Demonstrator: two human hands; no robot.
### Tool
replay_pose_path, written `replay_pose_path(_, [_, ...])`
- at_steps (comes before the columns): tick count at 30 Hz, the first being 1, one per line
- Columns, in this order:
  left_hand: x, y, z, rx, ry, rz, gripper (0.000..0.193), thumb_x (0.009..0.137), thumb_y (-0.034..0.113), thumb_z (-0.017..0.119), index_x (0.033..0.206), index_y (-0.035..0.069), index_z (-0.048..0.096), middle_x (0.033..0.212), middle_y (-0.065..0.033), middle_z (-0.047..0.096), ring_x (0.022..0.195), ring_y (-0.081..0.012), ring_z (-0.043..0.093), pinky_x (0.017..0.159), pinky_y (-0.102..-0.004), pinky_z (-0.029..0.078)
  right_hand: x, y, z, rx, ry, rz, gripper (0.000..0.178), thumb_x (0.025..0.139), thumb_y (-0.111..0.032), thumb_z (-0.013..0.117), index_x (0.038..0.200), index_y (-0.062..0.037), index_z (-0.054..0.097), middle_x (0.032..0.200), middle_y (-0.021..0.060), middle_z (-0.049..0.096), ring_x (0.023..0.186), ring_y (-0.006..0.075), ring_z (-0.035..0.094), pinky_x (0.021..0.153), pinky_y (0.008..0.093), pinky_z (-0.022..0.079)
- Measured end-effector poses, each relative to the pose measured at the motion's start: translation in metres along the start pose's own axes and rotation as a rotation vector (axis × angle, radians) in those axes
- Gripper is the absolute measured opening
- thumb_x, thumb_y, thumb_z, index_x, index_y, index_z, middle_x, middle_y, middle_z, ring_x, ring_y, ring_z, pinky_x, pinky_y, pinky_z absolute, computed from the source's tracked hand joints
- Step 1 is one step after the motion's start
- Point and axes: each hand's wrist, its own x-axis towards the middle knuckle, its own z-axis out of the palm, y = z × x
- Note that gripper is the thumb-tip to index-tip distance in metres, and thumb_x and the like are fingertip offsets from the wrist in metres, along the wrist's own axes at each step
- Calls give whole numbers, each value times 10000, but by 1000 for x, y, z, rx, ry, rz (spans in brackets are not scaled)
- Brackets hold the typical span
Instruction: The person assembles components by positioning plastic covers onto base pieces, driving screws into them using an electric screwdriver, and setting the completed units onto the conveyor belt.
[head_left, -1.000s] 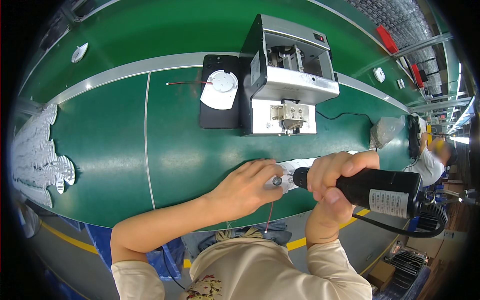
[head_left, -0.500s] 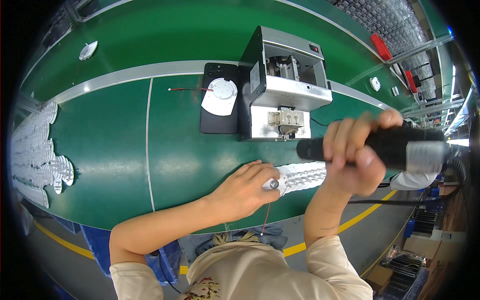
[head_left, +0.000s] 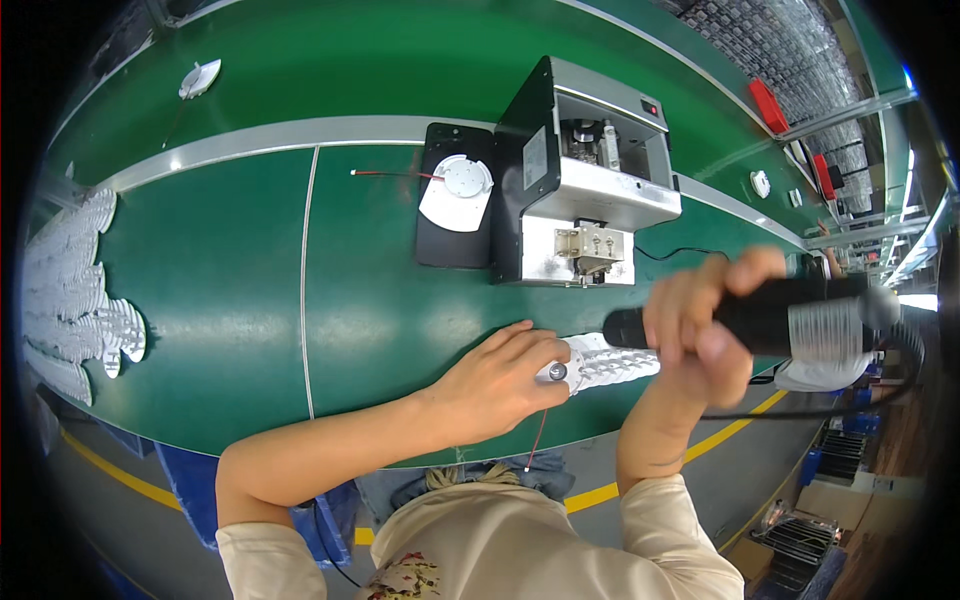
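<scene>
My left hand (head_left: 500, 385) rests on the green bench with its fingers curled over a white plastic part with a round metal-looking centre (head_left: 557, 371). That part sits at the left end of a row of overlapping white pieces (head_left: 615, 367), and a thin red wire (head_left: 537, 440) hangs from it past the bench edge. Raised above the right end of the row, my right hand (head_left: 700, 320) is wrapped round a black corded electric screwdriver (head_left: 770, 315). The tool is slightly blurred, and its bit cannot be made out.
A black-and-silver screw feeder (head_left: 590, 190) stands behind the hands. Left of it, a white part with a wire (head_left: 463, 180) lies on a flat black slab (head_left: 440, 252). Stacked white pieces (head_left: 75, 300) fill the far left. Red bins (head_left: 768, 105) stand at the back right.
The whole view has shifted slightly, so the bench things appear farther right. A light-coloured piece inside the screw feeder has changed position. Both hands keep their holds.
</scene>
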Motion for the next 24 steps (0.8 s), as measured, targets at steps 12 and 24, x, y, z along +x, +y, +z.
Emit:
replay_pose_path(12, [-2, 0, 0, 7, -23, -22, 186, 692, 102, 581, 873, 100, 623, 1093, -103, 492, 1116, -280, 477, 1008, -449, 349, -51, -5, -2, -19, -1, 50, 354, 681, -16, 580, 970, -57, 378, 561, 21, 451, 379, 118, 444, 384, 266, 410])
replay_pose_path(24, [2, 7, -6, -36, -58, -32, 276, 621, 130, 687, 892, 111, 637, 1154, -116, 449, 1115, -290, 473, 1015, -449, 336, -58, -10, -2, 4, -125, 25, 301, 656, -22, 711, 853, -60, 487, 536, 43, 509, 410, 161, 484, 405, 290, 422])
